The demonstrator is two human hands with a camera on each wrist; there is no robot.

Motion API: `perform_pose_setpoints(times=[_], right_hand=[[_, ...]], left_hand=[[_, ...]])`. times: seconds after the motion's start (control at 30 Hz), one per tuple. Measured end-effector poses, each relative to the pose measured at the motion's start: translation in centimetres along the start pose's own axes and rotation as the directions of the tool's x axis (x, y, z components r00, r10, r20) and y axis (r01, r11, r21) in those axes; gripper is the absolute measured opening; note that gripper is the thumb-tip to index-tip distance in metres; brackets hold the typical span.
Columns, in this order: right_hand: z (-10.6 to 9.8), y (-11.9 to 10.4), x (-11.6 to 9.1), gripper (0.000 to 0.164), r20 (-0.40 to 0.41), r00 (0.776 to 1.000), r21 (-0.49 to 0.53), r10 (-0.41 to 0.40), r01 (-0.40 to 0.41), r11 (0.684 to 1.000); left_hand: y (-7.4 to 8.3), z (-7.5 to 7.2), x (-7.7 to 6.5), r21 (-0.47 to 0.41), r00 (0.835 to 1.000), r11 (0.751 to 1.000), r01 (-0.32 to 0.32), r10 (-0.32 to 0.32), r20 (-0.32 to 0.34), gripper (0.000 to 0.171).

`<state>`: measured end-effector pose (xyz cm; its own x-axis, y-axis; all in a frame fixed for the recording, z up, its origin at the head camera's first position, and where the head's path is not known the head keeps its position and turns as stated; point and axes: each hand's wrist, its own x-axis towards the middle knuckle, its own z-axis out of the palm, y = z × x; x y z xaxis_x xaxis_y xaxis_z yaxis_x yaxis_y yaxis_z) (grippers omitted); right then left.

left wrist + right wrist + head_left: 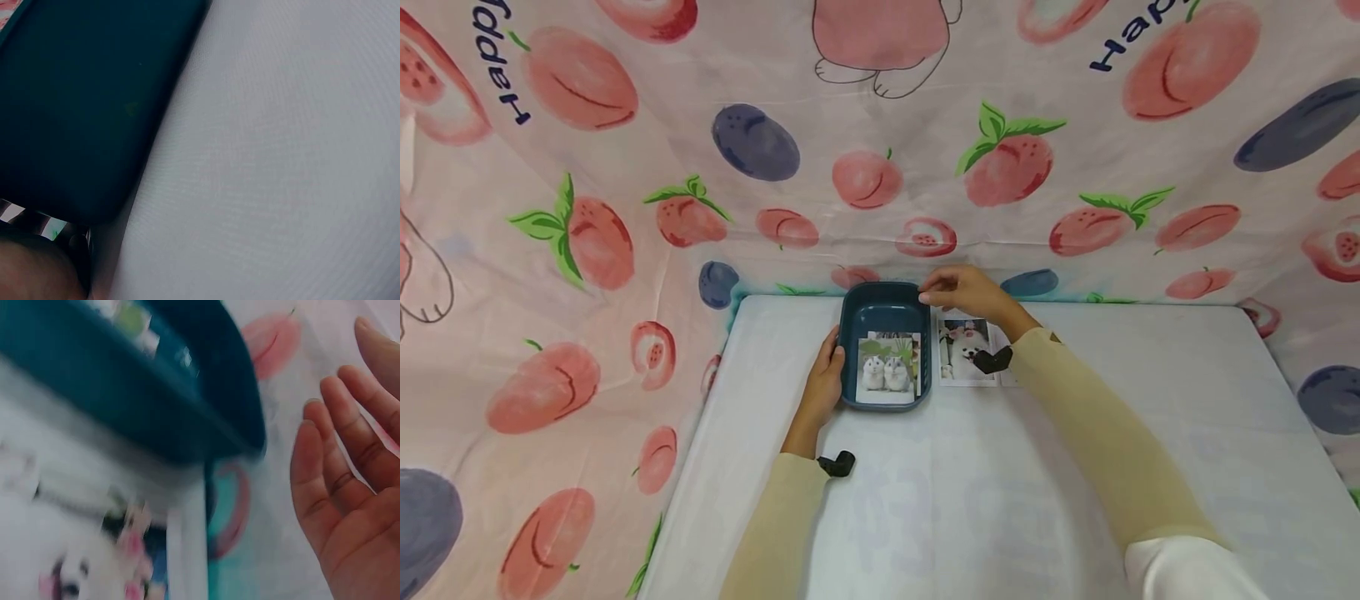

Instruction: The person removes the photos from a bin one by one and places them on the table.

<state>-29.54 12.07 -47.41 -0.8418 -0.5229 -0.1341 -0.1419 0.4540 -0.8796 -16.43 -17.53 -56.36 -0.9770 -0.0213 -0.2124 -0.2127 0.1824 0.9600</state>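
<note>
A dark teal plastic tray (883, 315) sits at the table's far edge. Inside it, toward the near end, lies a photo card of two white hamsters (886, 371), with the edge of another card showing behind. My left hand (825, 379) grips the tray's left side; part of that hand (34, 269) appears at the lower left of the left wrist view. Over the tray's far right corner is my right hand (973, 293). Its fingers (307, 450) are loosely bent, hold nothing and stand apart from the tray in the right wrist view.
Right of the tray lies a photo card of a white dog with pink flowers (967, 337), with another card edge beside it, partly under my right forearm. A white cloth (925, 517) covers the table. Fruit-printed fabric (865, 225) hangs behind and at the sides.
</note>
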Motion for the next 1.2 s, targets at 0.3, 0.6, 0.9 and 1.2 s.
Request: perform_pose_setpoints(times=[0.3,0.6,0.9,1.2], right_hand=[[2.5,-3.0,2.5,0.037,0.07,0.997,0.066,-0.021,0.016,0.998],[4.8,-3.8,5.0,0.031,0.164,0.986,-0.043,-0.014,0.021,0.999],[6.9,-3.5,6.4,0.029,0.226,0.974,-0.105,0.0,0.025,0.994],[8.8,-2.4,7.0,0.028,0.259,0.959,-0.252,0.112,-0.045,0.967]], left_hand=[[0.0,0.0,0.1,-0.009,1.0,1.0,-0.006,0.006,0.002,0.053],[0.2,-0.1,0.0,0.0,1.0,1.0,-0.003,0.003,0.008,0.053],[0.1,-0.1,0.0,-0.021,1.0,1.0,-0.013,0.014,0.015,0.053],[-0.1,-0.3,0.1,-0.034,1.0,0.999,0.004,-0.003,0.024,0.049]])
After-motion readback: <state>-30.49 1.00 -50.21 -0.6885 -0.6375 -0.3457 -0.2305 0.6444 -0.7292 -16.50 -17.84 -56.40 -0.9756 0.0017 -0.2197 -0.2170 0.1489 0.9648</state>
